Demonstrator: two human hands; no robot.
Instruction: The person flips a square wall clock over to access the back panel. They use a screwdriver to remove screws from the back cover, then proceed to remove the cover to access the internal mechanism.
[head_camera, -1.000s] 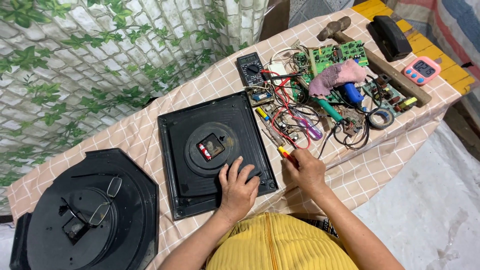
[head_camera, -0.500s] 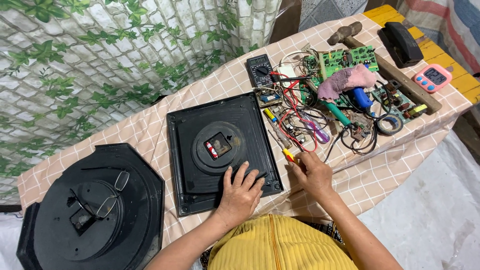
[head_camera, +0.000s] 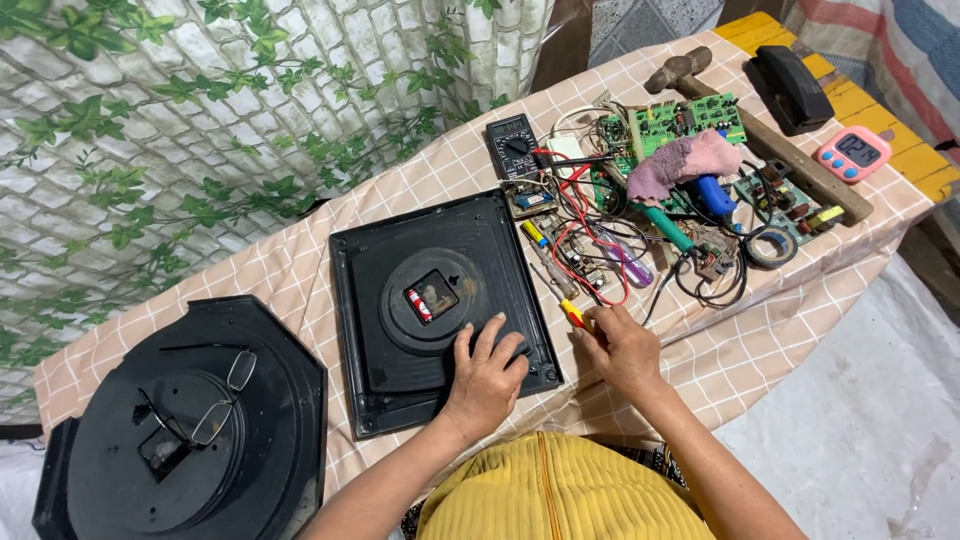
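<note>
Square black plastic clock back (head_camera: 440, 310), face-down on the checked tablecloth (head_camera: 720, 370): from the head view I log my left hand (head_camera: 485, 375) flat on its lower right corner, fingers spread and gripping nothing, as a second ago. My right hand (head_camera: 622, 345), beside that edge, stays pinched on the yellow-handled screwdriver (head_camera: 573, 314); only the framing has shifted, so work has not advanced.

Two black clock backs: a square one (head_camera: 440, 305) at centre, an octagonal one (head_camera: 185, 425) at 8 o'clock. One pair of glasses (head_camera: 215, 405), one multimeter (head_camera: 512, 145), one hammer (head_camera: 755, 125), one pink timer (head_camera: 852, 152), two green circuit boards (head_camera: 685, 115) around 1 o'clock, two hands (head_camera: 485, 375)
</note>
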